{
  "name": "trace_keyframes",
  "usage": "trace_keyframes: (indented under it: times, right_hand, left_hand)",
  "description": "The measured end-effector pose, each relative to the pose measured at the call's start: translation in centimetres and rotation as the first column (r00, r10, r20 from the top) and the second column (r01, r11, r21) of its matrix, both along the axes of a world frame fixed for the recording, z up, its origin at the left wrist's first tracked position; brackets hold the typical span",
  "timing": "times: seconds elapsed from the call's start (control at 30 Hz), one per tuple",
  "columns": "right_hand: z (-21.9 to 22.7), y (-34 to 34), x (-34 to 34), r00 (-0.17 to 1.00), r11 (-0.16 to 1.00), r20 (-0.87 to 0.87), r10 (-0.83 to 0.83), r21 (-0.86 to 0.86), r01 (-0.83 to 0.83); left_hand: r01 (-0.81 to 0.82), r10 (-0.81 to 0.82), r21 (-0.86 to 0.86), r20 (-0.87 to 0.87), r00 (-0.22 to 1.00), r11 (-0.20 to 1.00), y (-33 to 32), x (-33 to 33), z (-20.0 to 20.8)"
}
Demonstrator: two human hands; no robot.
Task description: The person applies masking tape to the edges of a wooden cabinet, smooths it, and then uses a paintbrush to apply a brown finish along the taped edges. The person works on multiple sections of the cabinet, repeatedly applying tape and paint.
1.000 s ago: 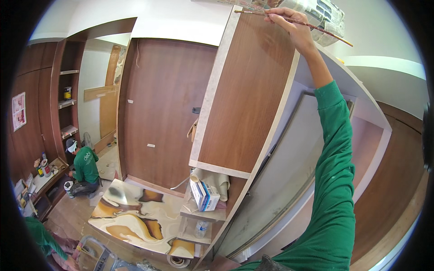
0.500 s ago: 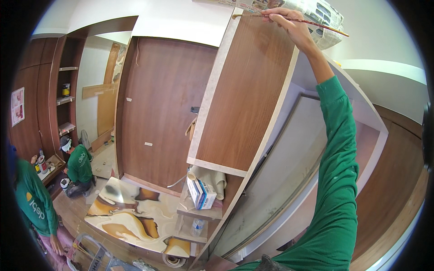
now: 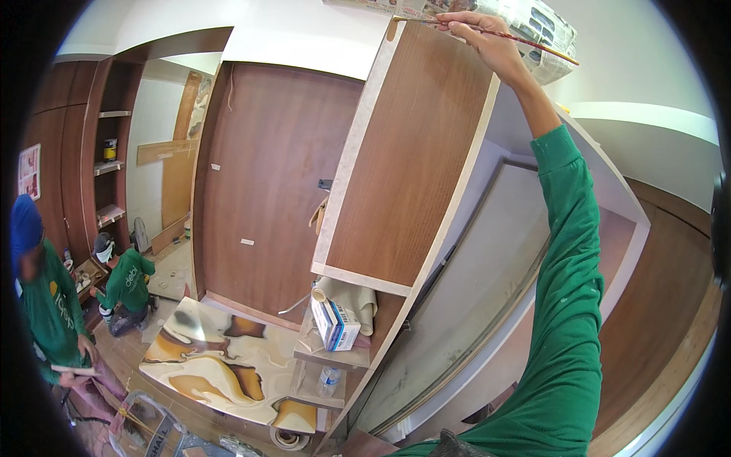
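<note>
High up, my right hand (image 3: pixel 491 47) is closed around a thin paintbrush (image 3: pixel 544 49) with a long, dark reddish handle. Its bristle end reaches left to the top corner of a tall brown wood-grain panel (image 3: pixel 415 152). A pale border strip (image 3: pixel 358 145) runs along the panel's edge, and a short brown paint streak (image 3: pixel 391 32) marks its top, beside the brush tip. Behind my fingers, newspaper (image 3: pixel 544 27) covers something on top of the cabinet. My left hand is out of view.
Two people in green shirts are at the left: one standing person (image 3: pixel 57 305), one crouching person (image 3: pixel 129 282). Below the panel, shelves hold a box (image 3: pixel 335 326) and a plastic bottle (image 3: pixel 329 381). A swirl-patterned sheet (image 3: pixel 221 358) lies low, near a stepladder (image 3: pixel 152 426).
A brown streak now shows at the top of the pale border. My brush and hand have shifted slightly left. The standing person has come further into view, holding a light-coloured object.
</note>
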State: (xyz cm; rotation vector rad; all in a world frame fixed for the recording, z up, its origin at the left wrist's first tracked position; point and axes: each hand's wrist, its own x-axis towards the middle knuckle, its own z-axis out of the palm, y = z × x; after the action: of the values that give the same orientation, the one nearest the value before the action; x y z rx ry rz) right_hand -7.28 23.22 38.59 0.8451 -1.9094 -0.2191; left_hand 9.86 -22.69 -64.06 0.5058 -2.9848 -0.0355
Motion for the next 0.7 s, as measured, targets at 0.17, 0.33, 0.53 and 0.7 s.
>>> trace_keyframes:
  times: [0.17,0.33,0.53,0.7]
  right_hand:
    - [0.2,0.4,-0.1,1.000,0.999,0.027,-0.014,0.034,0.014]
    - [0.1,0.2,-0.4,0.998,1.000,-0.059,0.019,-0.018,-0.020]
    - [0.0,0.4,-0.1,1.000,1.000,-0.018,-0.006,0.024,0.007]
    - [-0.1,0.0,-0.4,1.000,0.999,0.003,0.023,-0.027,-0.023]
  left_hand:
    - [-0.035,0.022,0.115,0.106,0.994,0.993,-0.5,-0.2,-0.2]
    - [-0.054,0.008,0.196,0.228,0.974,0.979,0.1,-0.2,2.4]
    - [-0.141,0.041,0.245,0.373,0.927,0.959,0.6,-0.6,6.6]
    - [-0.121,0.032,0.220,0.369,0.929,0.968,-0.1,-0.3,4.8]
